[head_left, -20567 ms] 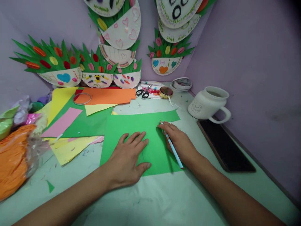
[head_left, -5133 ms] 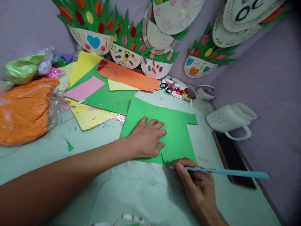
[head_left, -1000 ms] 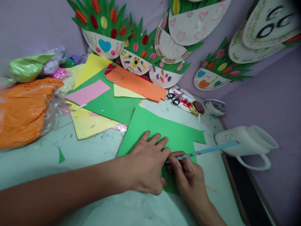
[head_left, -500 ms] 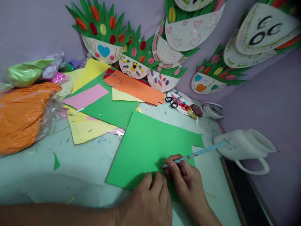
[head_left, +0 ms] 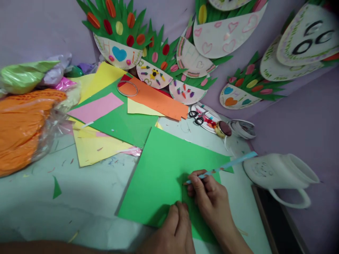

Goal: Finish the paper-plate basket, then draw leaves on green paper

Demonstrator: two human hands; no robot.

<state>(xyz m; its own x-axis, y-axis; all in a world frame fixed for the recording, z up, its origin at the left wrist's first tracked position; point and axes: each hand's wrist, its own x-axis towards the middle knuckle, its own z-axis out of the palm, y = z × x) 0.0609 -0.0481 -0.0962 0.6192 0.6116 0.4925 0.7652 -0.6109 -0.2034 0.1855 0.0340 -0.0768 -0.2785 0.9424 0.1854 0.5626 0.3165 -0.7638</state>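
Right hand [head_left: 208, 197] is holding a light-blue pencil [head_left: 233, 163], tip at green paper [head_left: 159, 169]; left hand [head_left: 174, 233] is overlapping the near edge, grip indeterminable.

Front sheet [head_left: 159, 165] plain green. Pencil [head_left: 225, 165] is pale blue, patched brownish. Mug [head_left: 278, 171] white, dark linework. Wall [head_left: 299, 120] lilac.

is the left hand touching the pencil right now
Apart: the head view shows green paper visible between the left hand and the pencil, which the right hand holds.
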